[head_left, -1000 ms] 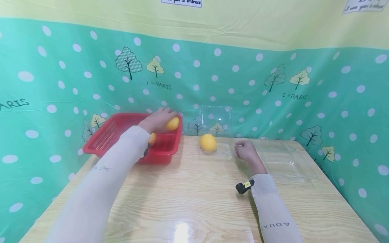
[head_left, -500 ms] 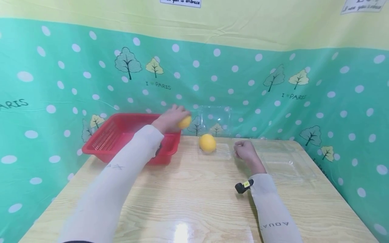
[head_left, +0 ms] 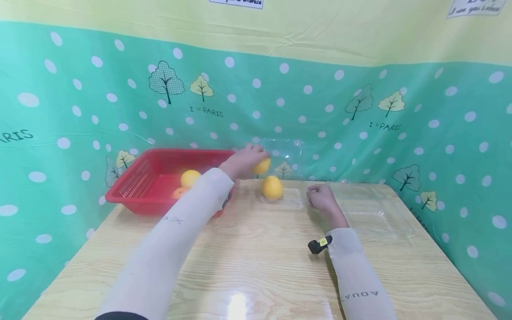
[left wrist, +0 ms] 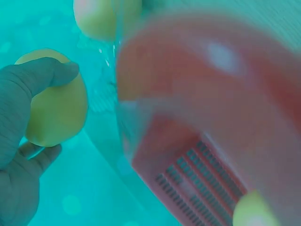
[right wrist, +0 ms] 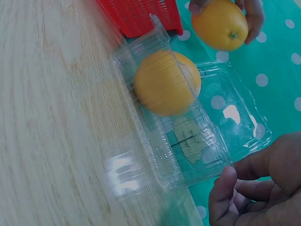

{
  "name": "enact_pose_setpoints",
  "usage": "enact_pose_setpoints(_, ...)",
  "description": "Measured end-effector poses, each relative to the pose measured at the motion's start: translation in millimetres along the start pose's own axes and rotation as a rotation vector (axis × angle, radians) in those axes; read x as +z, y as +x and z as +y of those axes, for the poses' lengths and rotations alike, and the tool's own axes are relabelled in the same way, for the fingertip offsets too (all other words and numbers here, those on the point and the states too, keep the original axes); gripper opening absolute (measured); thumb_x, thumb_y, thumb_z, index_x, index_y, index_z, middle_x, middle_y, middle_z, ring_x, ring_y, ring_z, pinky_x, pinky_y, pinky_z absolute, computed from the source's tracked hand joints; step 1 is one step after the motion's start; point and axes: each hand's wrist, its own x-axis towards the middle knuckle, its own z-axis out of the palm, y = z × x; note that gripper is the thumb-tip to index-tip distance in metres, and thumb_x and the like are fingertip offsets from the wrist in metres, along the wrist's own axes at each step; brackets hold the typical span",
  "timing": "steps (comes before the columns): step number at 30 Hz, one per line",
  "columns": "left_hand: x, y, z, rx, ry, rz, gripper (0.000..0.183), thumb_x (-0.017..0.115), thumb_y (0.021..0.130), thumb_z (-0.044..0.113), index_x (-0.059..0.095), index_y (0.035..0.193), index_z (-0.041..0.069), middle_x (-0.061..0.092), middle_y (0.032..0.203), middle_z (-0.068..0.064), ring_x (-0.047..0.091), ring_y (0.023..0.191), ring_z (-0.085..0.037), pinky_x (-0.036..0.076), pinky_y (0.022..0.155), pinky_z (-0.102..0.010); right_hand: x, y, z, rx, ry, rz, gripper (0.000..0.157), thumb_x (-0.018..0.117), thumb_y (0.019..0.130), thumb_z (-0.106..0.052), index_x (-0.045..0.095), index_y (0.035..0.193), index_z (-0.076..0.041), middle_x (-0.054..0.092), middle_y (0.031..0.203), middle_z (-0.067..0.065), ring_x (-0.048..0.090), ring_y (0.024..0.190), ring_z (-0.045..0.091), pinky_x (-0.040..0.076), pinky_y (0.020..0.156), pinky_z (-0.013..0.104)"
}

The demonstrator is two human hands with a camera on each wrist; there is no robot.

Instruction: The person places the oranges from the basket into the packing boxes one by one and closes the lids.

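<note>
My left hand (head_left: 243, 162) grips an orange (head_left: 262, 166), thumb on one side and fingers on the other, beyond the red basket's right end. In the right wrist view this orange (right wrist: 219, 27) shows its stem mark. A hinged clear plastic box (head_left: 294, 200) sits at the table's back edge, its lid (right wrist: 247, 120) tipped back against the cloth. Inside the box's left part lies another orange (head_left: 272, 187). My right hand (head_left: 324, 200) pinches the box's right rim between thumb and forefinger. The held orange is close over the box, behind the one inside it.
A red plastic basket (head_left: 138, 171) with slotted walls stands at the back left, holding an orange (head_left: 190, 178) and a redder fruit (head_left: 180, 192), partly hidden by the left sleeve. More clear plastic packaging (head_left: 372, 218) lies on the right. Patterned cloth (head_left: 312, 102) hangs behind the table.
My left hand has carried its orange rightward, out from over the basket to the plastic box. Fruit in the basket has come into sight behind the sleeve. My right hand stays put.
</note>
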Motion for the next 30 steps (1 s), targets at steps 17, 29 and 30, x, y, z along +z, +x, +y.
enact_pose_setpoints(17,36.0,33.9,46.8,0.157,0.015,0.068,0.081,0.083,0.08,0.006,0.049,0.151,0.025,0.047,0.149,-0.003,0.039,0.135,-0.024,0.045,0.108,-0.04,1.2,-0.6,-4.7,-0.002,-0.004,0.017,0.044,0.049,0.104,-0.011,0.049,0.143,0.008,0.061,0.11,0.024,0.061,0.081,0.022,0.054,0.079,0.037)
enact_pose_setpoints(29,54.6,47.7,74.4,0.237,0.028,0.05,0.08,0.07,0.08,-0.011,0.052,0.149,0.026,0.049,0.15,0.0,0.043,0.137,-0.024,0.042,0.113,-0.041,-2.7,1.7,-1.2,-0.019,0.044,0.0,0.043,0.049,0.105,-0.01,0.048,0.142,0.011,0.063,0.107,0.024,0.06,0.073,0.015,0.054,0.069,0.029)
enact_pose_setpoints(30,57.5,49.3,76.2,0.242,0.048,0.055,0.078,0.069,0.082,-0.011,0.052,0.148,0.026,0.049,0.15,0.0,0.043,0.136,-0.024,0.041,0.113,-0.04,-2.9,1.8,-0.6,-0.017,0.049,0.0,0.042,0.049,0.105,-0.01,0.049,0.141,0.011,0.062,0.109,0.024,0.06,0.073,0.014,0.054,0.069,0.027)
